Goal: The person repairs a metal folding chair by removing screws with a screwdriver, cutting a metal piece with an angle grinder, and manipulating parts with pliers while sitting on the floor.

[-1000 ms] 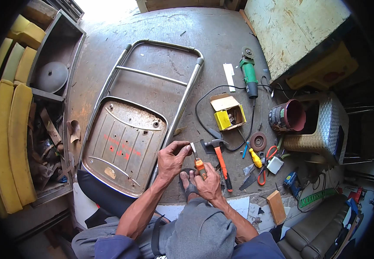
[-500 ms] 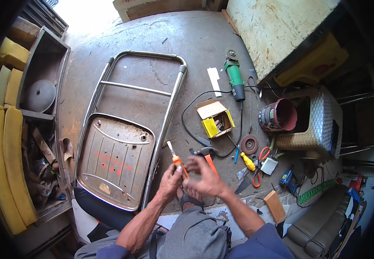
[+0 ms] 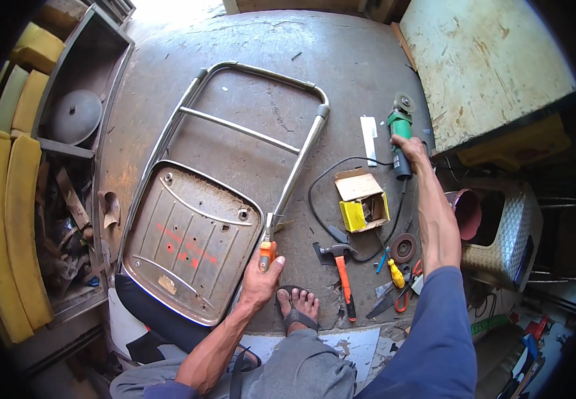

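An orange-handled screwdriver (image 3: 266, 247) is gripped in the left hand (image 3: 261, 282), its tip set against the metal chair frame (image 3: 288, 186) beside the upturned seat pan (image 3: 188, 239). The right hand (image 3: 413, 147) is closed around the green angle grinder (image 3: 400, 136), which lies on the concrete floor (image 3: 248, 40) beyond the open yellow box (image 3: 362, 203). The grinder is probably best lifted firmly — cord (image 3: 321, 199) kept clear of the hammer (image 3: 341, 266) — while the frame is held steady.

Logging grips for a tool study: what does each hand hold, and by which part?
Left hand grips an orange-handled tool by its handle. Right hand is on the green angle grinder's dark body.
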Available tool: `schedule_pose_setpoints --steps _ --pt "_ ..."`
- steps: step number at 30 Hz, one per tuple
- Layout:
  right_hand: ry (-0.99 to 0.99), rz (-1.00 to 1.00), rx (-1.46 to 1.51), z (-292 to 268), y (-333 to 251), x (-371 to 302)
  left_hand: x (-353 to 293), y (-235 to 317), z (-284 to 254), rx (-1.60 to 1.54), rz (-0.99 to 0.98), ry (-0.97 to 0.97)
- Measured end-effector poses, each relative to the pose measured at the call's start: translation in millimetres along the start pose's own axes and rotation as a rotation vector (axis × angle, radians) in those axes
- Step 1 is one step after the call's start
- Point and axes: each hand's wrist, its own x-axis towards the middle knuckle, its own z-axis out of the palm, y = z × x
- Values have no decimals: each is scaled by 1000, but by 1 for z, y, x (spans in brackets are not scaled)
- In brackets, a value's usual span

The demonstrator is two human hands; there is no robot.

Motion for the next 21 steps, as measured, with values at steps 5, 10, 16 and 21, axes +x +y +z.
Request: schedule_pose_setpoints --steps 5,10,16,21 --pt "135 -454 130 -22 45 -81 3 4 14 37 31 -16" --pt "-311 -144 622 -13 27 -255 -5 10 33 90 126 -15" --pt "-496 -202 1161 24 51 -316 -46 5 80 8 212 -262" --pt "-374 -140 1500 42 20 -339 -57 0 78 42 265 -305"
